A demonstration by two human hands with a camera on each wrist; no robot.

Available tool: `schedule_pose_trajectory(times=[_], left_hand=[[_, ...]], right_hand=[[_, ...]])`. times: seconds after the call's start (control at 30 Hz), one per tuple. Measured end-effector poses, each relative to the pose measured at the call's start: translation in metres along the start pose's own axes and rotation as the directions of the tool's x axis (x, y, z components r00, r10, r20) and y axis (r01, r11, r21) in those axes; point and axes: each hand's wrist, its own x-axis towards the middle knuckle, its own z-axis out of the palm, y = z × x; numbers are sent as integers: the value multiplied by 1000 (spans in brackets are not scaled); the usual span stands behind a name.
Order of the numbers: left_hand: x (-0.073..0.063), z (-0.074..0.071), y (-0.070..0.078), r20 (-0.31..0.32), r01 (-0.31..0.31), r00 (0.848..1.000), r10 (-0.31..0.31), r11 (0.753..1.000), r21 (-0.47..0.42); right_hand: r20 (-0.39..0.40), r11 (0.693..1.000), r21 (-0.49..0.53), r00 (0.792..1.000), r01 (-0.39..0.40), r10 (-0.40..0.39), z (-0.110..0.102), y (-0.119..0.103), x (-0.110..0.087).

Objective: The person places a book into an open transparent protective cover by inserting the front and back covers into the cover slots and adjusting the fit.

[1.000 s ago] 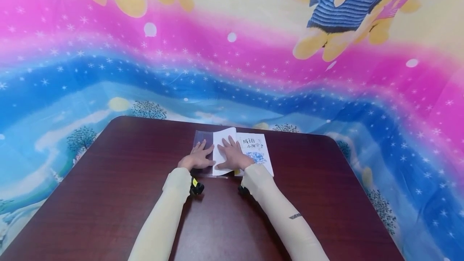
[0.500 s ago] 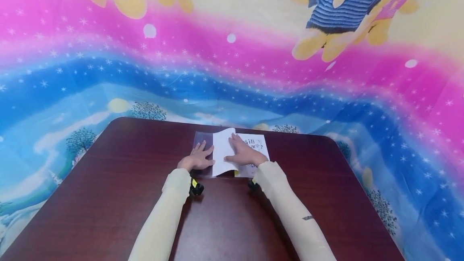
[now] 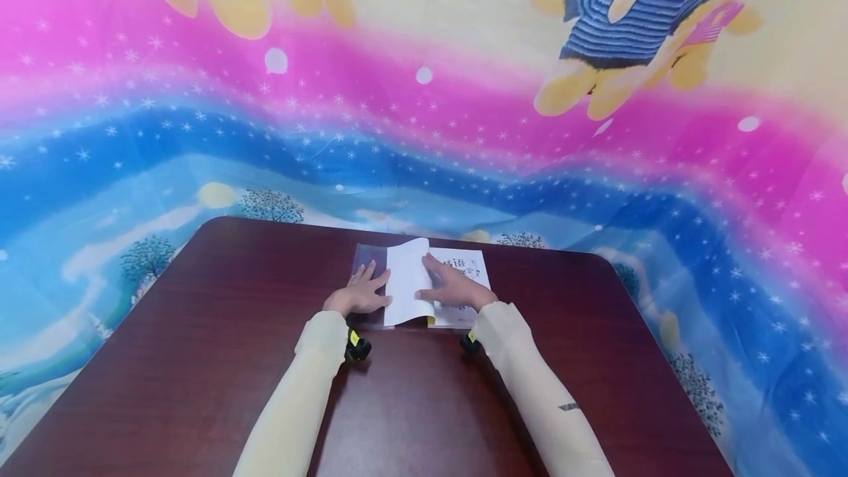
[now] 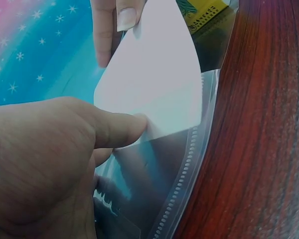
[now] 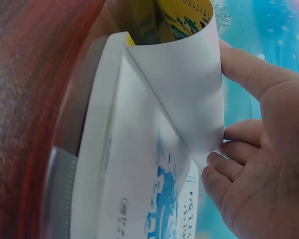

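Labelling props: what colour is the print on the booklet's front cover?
Blue print on white, on the booklet; clearest in the right wrist view.

1. Dark reddish wood-grain bench [image 3: 199, 359], rounded corners, filling the foreground.
2. Behind the bench, a bright cloth backdrop [image 3: 199, 94]: pink and blue bands, white stars.
3. Upper right of the bench, a cartoon bear [image 3: 623, 35] in blue stripes.

A dark reddish wooden table [image 3: 199, 359] fills the lower frame; at its far middle lie a clear plastic sleeve [image 3: 366, 255] and a white booklet [image 3: 472, 271].
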Motion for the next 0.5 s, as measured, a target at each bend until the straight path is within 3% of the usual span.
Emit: schedule_pose_trajectory(times=[0.27, 0.5], left_hand=[[-2, 0, 0, -3, 11, 1000, -11, 1000, -5], [-2, 2, -2, -8, -20, 1000, 20, 1000, -4]], right_hand=[[-28, 999, -35, 1000, 14, -15, 9, -4, 2], [-49, 999, -41, 999, -9, 6, 17, -8, 1]])
